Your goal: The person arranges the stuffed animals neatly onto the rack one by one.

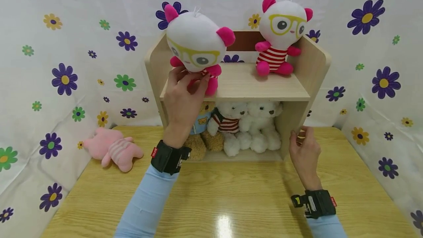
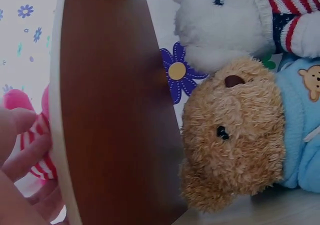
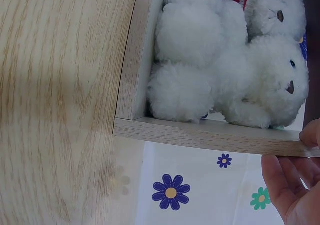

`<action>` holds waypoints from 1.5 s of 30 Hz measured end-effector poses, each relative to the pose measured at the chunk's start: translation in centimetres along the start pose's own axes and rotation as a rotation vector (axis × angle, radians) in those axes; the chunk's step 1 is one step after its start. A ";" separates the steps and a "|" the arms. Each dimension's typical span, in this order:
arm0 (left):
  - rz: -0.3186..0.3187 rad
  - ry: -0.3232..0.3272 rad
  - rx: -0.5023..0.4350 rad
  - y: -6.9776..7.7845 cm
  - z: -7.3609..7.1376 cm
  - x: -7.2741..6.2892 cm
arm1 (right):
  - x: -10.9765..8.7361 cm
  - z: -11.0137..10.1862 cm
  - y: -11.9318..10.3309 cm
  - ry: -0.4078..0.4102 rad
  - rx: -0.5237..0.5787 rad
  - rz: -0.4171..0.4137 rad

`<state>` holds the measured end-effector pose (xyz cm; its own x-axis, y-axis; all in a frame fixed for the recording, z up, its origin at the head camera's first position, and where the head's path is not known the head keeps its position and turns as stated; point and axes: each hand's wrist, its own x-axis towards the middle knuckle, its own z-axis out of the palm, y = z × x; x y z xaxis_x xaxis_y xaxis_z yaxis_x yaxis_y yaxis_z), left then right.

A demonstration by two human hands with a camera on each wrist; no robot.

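My left hand (image 1: 183, 100) grips a white-headed panda plush (image 1: 198, 34) with pink ears and yellow glasses by its striped body. The plush sits tilted at the left front of the upper board of a wooden shelf (image 1: 264, 87). In the left wrist view, fingers (image 2: 30, 157) lie across the red-striped body (image 2: 42, 165), partly hidden by the board's edge. My right hand (image 1: 305, 153) pinches the shelf's right side panel (image 3: 225, 139), thumb inside and fingers outside. A matching panda plush (image 1: 279, 28) sits upright at the upper right.
In the lower compartment sit a brown teddy bear (image 2: 235, 140) in blue, a white bear in a striped sweater (image 1: 229, 125) and a plain white bear (image 1: 264, 127). A pink plush (image 1: 115, 149) lies on the wooden table (image 1: 231, 190) at left. A flowered cloth (image 1: 99, 47) hangs behind.
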<state>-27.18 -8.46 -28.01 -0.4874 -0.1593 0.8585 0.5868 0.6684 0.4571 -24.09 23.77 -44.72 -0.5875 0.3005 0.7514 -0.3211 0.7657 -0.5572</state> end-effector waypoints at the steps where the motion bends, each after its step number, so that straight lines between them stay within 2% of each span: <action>1: -0.007 -0.020 0.004 -0.1 0.2 0.1 | 0.0 0.0 0.0 -0.001 -0.001 -0.001; 8: -0.073 -0.184 0.070 -0.3 1.0 1.4 | 0.1 0.1 0.0 -0.012 0.002 0.002; 14: -0.127 -0.361 0.185 0.3 1.7 2.9 | 0.0 0.1 0.0 -0.008 0.001 -0.001; 20: -0.114 -0.471 0.244 0.7 3.0 3.9 | -0.1 0.1 0.1 -0.011 0.000 0.010; 24: -0.090 -0.520 0.195 0.6 3.4 4.3 | -0.1 0.2 0.0 -0.017 -0.003 0.014; 28: -0.102 -0.521 0.085 0.2 3.2 4.3 | -0.1 0.1 0.0 -0.013 -0.007 0.012; 31: -0.131 -0.462 0.061 0.1 2.7 4.0 | 0.0 0.1 0.1 -0.011 -0.010 0.009; 35: -0.174 -0.394 0.153 0.0 2.0 3.9 | 0.0 0.0 0.1 -0.010 -0.014 0.007; 40: -0.203 -0.414 0.283 -0.2 1.8 4.1 | 0.0 0.0 0.2 0.000 -0.012 -0.001; 45: -0.228 -0.419 0.328 -0.3 2.2 4.4 | -0.1 0.1 0.2 0.001 -0.010 -0.006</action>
<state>-30.87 -7.77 -24.85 -0.8316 -0.0694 0.5510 0.2381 0.8517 0.4667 -24.16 23.86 -44.90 -0.5844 0.2963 0.7555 -0.3171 0.7736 -0.5487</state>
